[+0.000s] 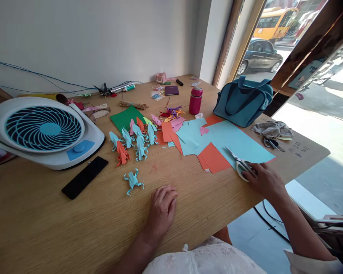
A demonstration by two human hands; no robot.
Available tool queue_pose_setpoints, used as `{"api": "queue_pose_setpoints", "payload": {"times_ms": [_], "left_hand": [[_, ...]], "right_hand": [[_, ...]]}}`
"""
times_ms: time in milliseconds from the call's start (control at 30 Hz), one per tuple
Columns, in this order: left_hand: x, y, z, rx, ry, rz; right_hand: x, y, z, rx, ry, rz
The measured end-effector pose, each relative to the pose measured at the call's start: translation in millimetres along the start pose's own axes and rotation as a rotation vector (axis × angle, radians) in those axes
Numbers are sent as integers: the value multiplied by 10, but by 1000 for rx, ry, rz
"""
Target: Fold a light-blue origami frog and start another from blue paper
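Note:
My right hand (267, 180) is closed on the white handles of a pair of scissors (240, 164), whose blades point away over the edge of a light blue paper sheet (240, 140). My left hand (162, 205) rests on the table with its fingers curled together and nothing visible in them. Just beyond it lies a light blue origami frog (133, 180). Several more folded paper figures stand in a cluster behind, light blue ones (140, 146) among them and an orange one (122, 153) in front. Orange paper (215, 158) lies left of the scissors.
A white fan (45, 129) and a black phone (85, 177) are on the left. Farther back are a green sheet (128, 118), a red bottle (196, 101) and a blue bag (242, 101). Keys (273, 144) and a grey cloth (273, 129) lie near the right edge.

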State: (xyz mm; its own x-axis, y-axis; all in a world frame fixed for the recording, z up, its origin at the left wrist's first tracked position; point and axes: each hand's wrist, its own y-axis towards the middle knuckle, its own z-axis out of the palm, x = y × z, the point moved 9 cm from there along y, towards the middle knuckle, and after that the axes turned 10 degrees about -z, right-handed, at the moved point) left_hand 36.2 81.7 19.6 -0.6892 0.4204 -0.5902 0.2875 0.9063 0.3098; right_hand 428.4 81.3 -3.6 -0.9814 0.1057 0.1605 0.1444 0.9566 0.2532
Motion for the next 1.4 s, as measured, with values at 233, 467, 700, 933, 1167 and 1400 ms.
{"api": "queue_pose_setpoints", "payload": {"times_ms": [233,467,700,933,1167,1400], "left_hand": [[76,12,-7,15,-85,-57],[132,22,19,44,-173,-97],[194,-5,14,58,-238,-137],[192,24,21,82,-259,-139],[219,47,26,78,-257,-157],[252,45,40,73,-248,-158]], "right_hand": [[95,90,-87,-74,10,94],[956,636,122,-83,104,-15],[973,891,170,-188,121,-80],[-68,666,305,60,-102,125],[-47,618,223,-8,-111,159],[-140,608,190,-7,-77,174]]}}
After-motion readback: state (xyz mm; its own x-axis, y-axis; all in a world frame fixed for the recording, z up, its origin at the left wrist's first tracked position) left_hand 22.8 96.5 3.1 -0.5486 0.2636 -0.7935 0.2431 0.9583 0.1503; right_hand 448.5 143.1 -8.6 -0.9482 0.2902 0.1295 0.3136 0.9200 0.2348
